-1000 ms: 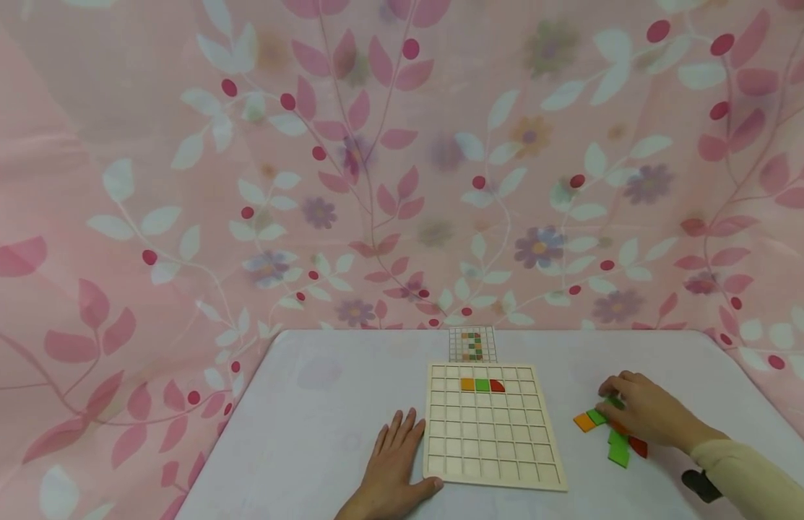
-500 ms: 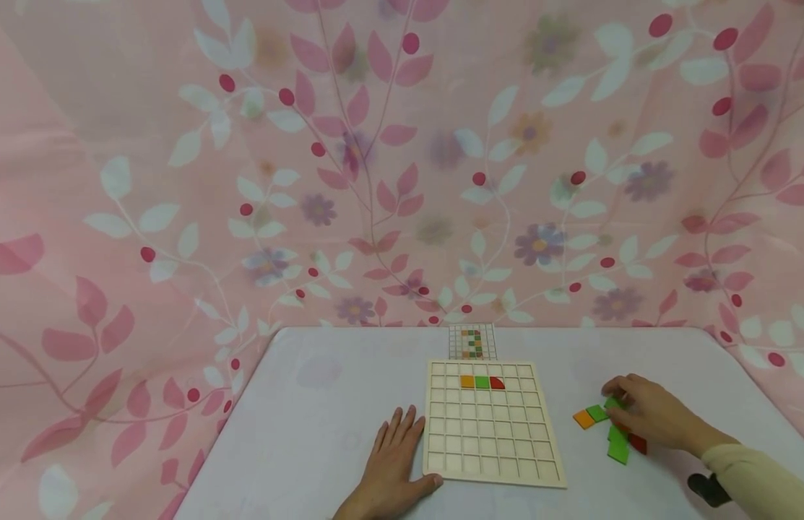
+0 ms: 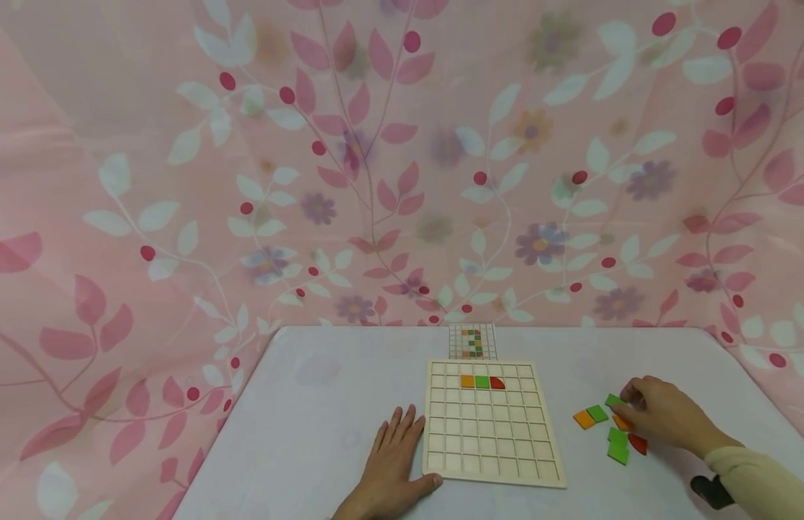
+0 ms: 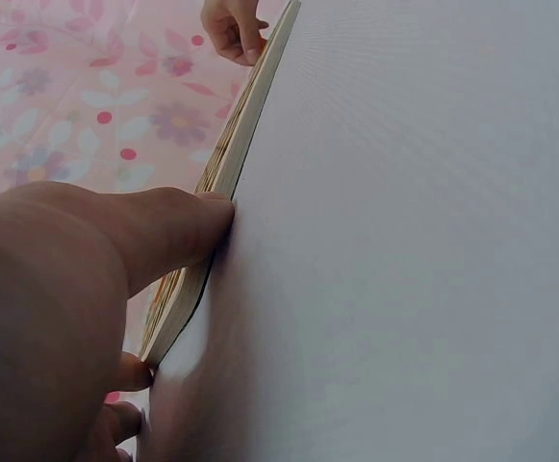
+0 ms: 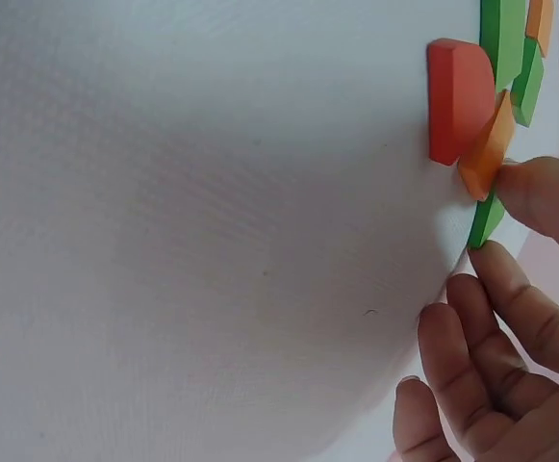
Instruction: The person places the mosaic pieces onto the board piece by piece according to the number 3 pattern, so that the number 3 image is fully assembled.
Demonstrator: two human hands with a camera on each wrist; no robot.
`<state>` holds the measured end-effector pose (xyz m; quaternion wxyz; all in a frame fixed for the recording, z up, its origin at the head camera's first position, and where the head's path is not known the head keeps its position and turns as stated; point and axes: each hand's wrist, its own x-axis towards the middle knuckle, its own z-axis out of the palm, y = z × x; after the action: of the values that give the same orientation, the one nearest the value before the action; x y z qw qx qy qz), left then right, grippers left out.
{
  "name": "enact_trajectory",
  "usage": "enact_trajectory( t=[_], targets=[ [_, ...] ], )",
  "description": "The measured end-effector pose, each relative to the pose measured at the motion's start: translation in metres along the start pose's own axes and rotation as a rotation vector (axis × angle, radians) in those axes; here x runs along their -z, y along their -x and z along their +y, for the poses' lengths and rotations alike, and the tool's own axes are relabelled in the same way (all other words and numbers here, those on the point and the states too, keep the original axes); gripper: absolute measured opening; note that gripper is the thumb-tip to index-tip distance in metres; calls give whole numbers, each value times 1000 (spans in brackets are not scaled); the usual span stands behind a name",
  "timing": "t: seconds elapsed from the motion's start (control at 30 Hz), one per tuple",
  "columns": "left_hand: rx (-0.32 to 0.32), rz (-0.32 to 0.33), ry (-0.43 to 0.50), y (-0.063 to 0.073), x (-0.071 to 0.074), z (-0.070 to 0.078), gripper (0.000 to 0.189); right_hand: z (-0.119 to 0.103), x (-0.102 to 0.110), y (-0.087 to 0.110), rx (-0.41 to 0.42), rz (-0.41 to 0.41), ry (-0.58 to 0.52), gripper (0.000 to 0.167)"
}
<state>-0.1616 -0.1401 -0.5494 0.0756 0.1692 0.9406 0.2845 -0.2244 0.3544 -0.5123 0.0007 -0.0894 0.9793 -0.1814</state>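
Observation:
My left hand point(image 3: 391, 462) lies with straight fingers along the left side of a pale wooden grid board point(image 3: 489, 446). Its thumb touches the board's near edge point(image 4: 223, 173), as the left wrist view shows. To the right of the board, my right hand point(image 3: 675, 417) pinches a green tile point(image 5: 488, 219) between thumb and index finger, the other fingers loosely curled. An orange tile point(image 5: 489, 154) sits right by the thumb, with a red quarter-round tile point(image 5: 460, 101) beside it. On the board, orange point(image 3: 467, 381), green point(image 3: 482, 382) and red point(image 3: 497, 383) pieces form a row.
More green tiles point(image 3: 617, 451) and an orange tile point(image 3: 584, 419) lie loose on the white table point(image 3: 310, 433). Behind the board is a small pattern card point(image 3: 456, 343) with a coloured grid. A floral pink curtain point(image 3: 402, 180) hangs behind the table.
My right hand has shifted slightly right over the loose tiles, uncovering the orange and red ones, and its thumb and index finger have come together at a green tile. The left hand stays put.

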Motion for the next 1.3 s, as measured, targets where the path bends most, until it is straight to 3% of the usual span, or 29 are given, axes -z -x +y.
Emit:
enact_trajectory(
  t=[0.27, 0.5, 0.9, 1.3],
  targets=[
    [-12, 5, 3, 0, 0, -1, 99, 4, -1, -1, -4, -12, -3, 39],
    [-20, 20, 4, 2, 2, 1, 99, 7, -4, -2, 3, -3, -9, 28],
    [-35, 34, -3, 1, 0, -1, 97, 1, -4, -4, -5, -17, 4, 25],
    [-29, 18, -15, 1, 1, 0, 98, -20, -17, -12, 30, 90, 70, 21]
  ],
)
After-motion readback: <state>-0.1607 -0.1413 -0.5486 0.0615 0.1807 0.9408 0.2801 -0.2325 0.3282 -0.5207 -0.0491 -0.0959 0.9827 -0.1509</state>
